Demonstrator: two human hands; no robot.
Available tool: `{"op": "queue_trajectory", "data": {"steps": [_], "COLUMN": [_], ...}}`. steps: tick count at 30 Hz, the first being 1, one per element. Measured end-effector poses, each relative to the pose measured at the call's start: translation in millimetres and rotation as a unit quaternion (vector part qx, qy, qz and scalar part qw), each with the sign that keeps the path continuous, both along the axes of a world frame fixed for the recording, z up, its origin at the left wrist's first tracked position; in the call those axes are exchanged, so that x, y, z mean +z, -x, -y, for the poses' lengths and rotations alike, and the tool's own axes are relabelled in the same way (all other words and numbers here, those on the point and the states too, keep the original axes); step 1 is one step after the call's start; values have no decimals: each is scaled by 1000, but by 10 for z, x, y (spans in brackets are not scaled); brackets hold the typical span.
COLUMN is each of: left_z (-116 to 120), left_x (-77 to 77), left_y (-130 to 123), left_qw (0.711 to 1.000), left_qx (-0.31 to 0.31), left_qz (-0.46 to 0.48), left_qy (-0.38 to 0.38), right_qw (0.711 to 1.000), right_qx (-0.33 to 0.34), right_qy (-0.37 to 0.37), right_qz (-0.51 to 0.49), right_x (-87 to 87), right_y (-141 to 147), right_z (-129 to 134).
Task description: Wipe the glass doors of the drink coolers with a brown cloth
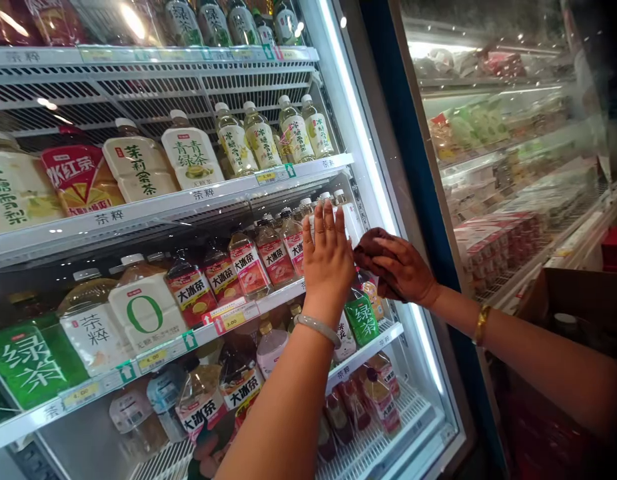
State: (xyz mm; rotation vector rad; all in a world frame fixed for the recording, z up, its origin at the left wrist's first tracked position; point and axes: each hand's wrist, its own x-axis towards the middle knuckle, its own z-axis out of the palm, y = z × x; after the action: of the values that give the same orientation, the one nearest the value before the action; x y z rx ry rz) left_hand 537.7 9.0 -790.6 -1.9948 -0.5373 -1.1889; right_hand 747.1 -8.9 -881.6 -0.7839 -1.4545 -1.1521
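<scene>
My left hand (329,257), with a pale bangle (317,329) at the wrist, lies flat with fingers stretched out against the glass door (268,80) of a drinks cooler. To its right, my right hand (411,272), a gold-coloured bracelet on its wrist, is closed round a dark brown cloth (374,241). The cloth is pressed to the glass near the door's right edge. Behind the glass, bottles of red-labelled iced tea (248,265) stand on the shelf beside my left hand. A green tea bottle (361,317) shows below my right hand.
Several shelves of bottles fill the cooler, with price tags (233,321) along their edges. A bright light strip (358,107) runs down its right side. Farther right stands another lit cooler with packaged goods (508,240), and a cardboard box (553,287) sits in front of it.
</scene>
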Motion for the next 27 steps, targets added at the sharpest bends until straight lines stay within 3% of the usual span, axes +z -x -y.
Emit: {"op": "queue_trajectory", "data": {"steps": [3, 5, 7, 9, 11, 14, 16, 18, 20, 22, 24, 27], "left_z": [2, -2, -7, -14, -22, -35, -39, -38, -35, -33, -33, -36], "left_x": [0, 5, 4, -3, -12, -21, -22, -22, -21, -22, -25, -34], "left_y": [-11, -18, -19, -15, -9, -8, -15, -23, -26, -22, -12, 4], "left_qw": [1000, 1000, 1000, 1000, 1000, 1000, 1000, 1000, 1000, 1000, 1000, 1000], "left_qx": [-1, -5, -5, -3, -3, -7, -11, -13, -14, -13, -10, -6], "left_qz": [2, 8, 11, 10, 8, 6, 9, 13, 16, 14, 10, 6], "left_qy": [-3, -2, -5, -11, -16, -14, -10, -8, -9, -11, -12, -12], "right_qw": [987, 966, 962, 978, 994, 999, 997, 982, 965, 967, 983, 1000], "right_qx": [-32, -49, -55, -50, -35, 0, -20, -53, -68, -65, -51, -16], "right_qy": [-21, -33, -27, -9, 15, 49, 41, 9, -18, -27, -23, -16], "right_qz": [-153, -252, -265, -204, -100, 9, -64, -183, -251, -247, -176, -10], "right_x": [314, 561, 633, 473, 177, -126, -57, 190, 454, 573, 477, 106], "right_y": [-177, -112, 72, 251, 302, 89, -111, -204, -126, 80, 293, 392], "right_z": [-63, -122, -138, -92, -12, 57, 28, -48, -125, -150, -100, 40]}}
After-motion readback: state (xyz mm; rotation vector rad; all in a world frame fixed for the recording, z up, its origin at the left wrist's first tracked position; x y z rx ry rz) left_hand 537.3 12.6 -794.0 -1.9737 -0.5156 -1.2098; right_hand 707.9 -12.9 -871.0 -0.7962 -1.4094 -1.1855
